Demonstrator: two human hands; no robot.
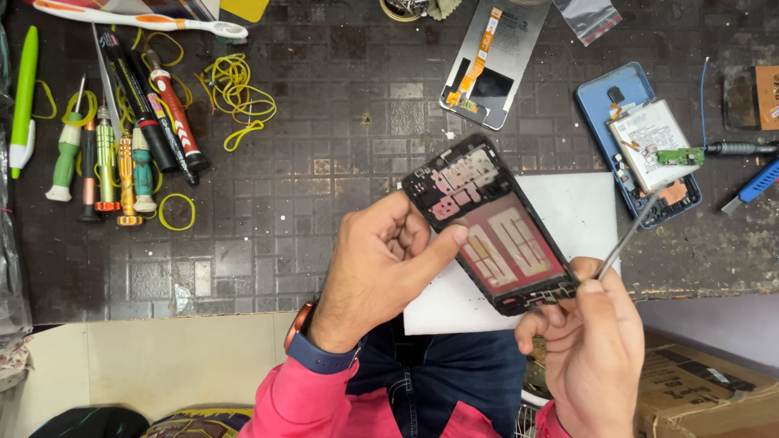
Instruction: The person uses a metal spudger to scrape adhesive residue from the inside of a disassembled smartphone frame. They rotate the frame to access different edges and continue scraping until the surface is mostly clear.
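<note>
Two hands are working over a dark, grid-patterned surface [324, 203]. The left hand [381, 268] is holding up one phone frame [491, 225], its fingers curled behind the frame and the thumb pressing on the near long edge, so the frame is being pinched between them. The frame is hanging tilted above a white sheet [584, 215], near the front edge of the surface. It is a black rectangular shell with the inside facing up: a red panel with pale rectangular patches is filling most of it, and pinkish-white shielding pieces are crowding the upper end. The right hand [588, 345] is gripping one thin metal tool [626, 238], fingers closed tight around its lower end at the bottom corner of the frame.

Around them are lying one blue phone [604, 101] with its back open and a white battery [649, 139] showing, and one separate screen panel [497, 61] with an orange ribbon cable. At the left, four small screwdrivers [105, 166] are lying side by side, beside two markers [154, 105], one green pen [23, 93] and scattered yellow rubber bands [235, 93].
</note>
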